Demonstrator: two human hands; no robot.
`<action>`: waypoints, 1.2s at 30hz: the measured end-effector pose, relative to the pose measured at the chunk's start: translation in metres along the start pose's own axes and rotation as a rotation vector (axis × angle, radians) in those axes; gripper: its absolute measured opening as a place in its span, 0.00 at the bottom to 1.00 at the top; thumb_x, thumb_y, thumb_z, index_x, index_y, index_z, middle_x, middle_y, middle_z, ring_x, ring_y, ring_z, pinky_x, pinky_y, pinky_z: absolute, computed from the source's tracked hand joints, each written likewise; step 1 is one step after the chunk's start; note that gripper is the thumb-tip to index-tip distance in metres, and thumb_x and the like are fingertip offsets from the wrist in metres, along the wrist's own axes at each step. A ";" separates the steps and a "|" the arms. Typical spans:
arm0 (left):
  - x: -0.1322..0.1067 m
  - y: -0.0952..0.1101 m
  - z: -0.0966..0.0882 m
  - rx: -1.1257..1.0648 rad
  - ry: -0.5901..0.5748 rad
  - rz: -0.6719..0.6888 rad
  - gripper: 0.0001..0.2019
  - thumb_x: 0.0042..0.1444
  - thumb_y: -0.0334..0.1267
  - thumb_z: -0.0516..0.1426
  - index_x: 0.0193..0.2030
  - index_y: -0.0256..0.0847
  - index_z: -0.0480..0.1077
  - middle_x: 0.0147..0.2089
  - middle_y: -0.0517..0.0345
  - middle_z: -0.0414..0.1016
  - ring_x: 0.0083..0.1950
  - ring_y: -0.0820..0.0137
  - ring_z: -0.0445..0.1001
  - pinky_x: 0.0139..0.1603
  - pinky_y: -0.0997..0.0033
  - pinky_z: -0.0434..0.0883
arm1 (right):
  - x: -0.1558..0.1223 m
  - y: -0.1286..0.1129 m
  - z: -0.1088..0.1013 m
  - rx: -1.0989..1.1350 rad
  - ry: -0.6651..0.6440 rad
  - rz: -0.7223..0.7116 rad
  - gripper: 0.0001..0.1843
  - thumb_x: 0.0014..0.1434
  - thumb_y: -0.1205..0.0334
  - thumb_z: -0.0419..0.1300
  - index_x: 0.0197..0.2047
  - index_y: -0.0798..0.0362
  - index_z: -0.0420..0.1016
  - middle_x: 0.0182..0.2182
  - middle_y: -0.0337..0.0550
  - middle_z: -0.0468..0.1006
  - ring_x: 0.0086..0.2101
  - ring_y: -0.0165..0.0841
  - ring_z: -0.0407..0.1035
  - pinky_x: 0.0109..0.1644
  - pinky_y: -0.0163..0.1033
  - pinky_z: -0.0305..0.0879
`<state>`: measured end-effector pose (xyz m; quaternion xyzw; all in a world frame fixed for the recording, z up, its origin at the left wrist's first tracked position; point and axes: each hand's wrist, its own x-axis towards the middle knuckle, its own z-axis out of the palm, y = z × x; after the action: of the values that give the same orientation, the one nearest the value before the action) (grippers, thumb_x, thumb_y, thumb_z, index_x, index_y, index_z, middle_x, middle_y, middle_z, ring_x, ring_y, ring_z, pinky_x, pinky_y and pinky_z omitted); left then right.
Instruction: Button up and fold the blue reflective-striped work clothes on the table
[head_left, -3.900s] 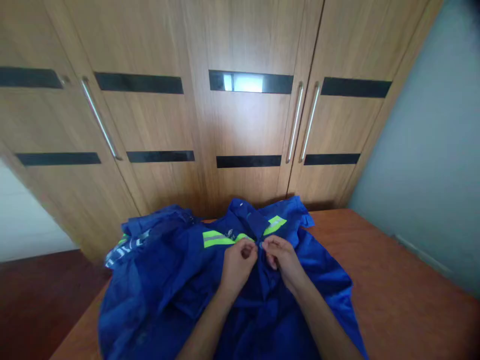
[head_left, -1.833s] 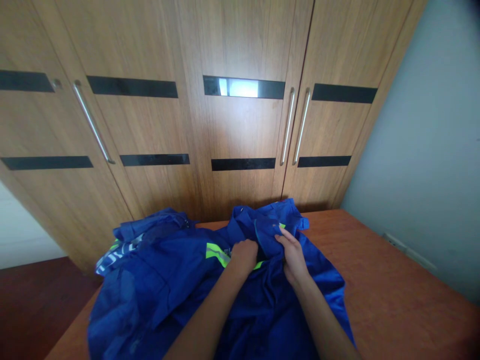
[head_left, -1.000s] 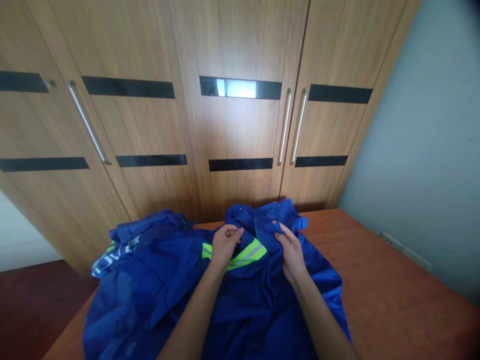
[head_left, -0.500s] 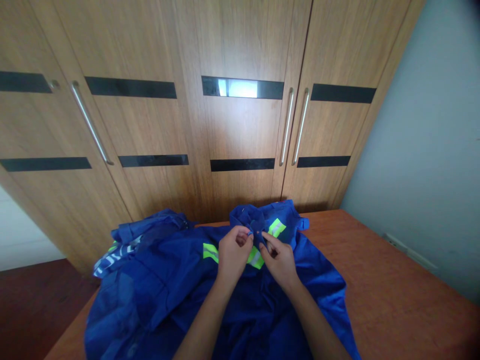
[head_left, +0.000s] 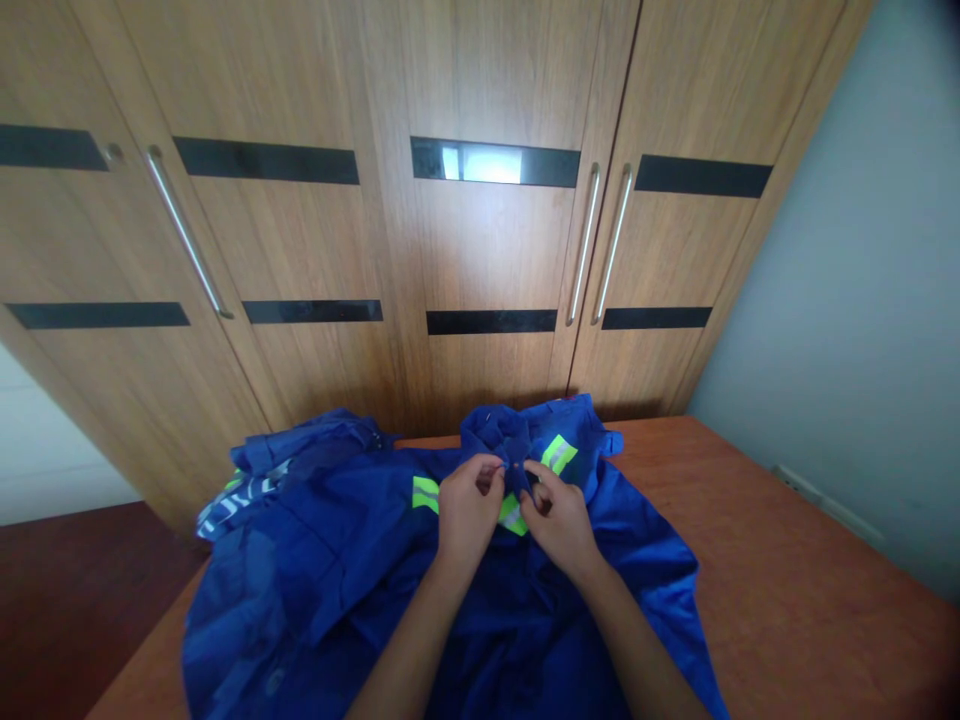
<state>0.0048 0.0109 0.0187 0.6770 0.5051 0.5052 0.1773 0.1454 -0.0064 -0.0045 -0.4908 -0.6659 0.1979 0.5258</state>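
Note:
A blue work jacket [head_left: 360,560] with yellow-green and silver reflective strips lies spread over the wooden surface, its collar at the far side. My left hand [head_left: 471,500] pinches the edge of the front opening just below the collar, thumb and forefinger closed on the cloth. Opposite it, my right hand [head_left: 556,515] grips the other front edge between thumb and fingers. A small round snap or button shows on the dark cloth between my fingertips. The two edges are close together; whether they are joined I cannot tell.
More folded blue clothing [head_left: 307,440] with white lettering lies at the left. The reddish-brown wooden surface [head_left: 780,570] extends to the right. Behind stands a wooden wardrobe [head_left: 495,250] with metal handles, and a pale wall [head_left: 847,300] rises at the right.
The view has shifted slightly. Both hands stay at the front opening below the collar, with the fingertips a little closer together.

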 end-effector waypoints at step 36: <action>-0.004 -0.009 0.003 -0.054 -0.087 0.010 0.07 0.55 0.31 0.54 0.37 0.43 0.73 0.35 0.58 0.79 0.37 0.69 0.78 0.41 0.71 0.72 | -0.004 -0.003 0.003 -0.081 -0.224 0.034 0.29 0.52 0.70 0.53 0.58 0.54 0.59 0.16 0.25 0.61 0.18 0.27 0.61 0.25 0.30 0.54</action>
<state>0.0035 0.0124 0.0090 0.6959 0.4797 0.4894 0.2148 0.1409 -0.0104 -0.0050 -0.4977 -0.7197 0.2333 0.4242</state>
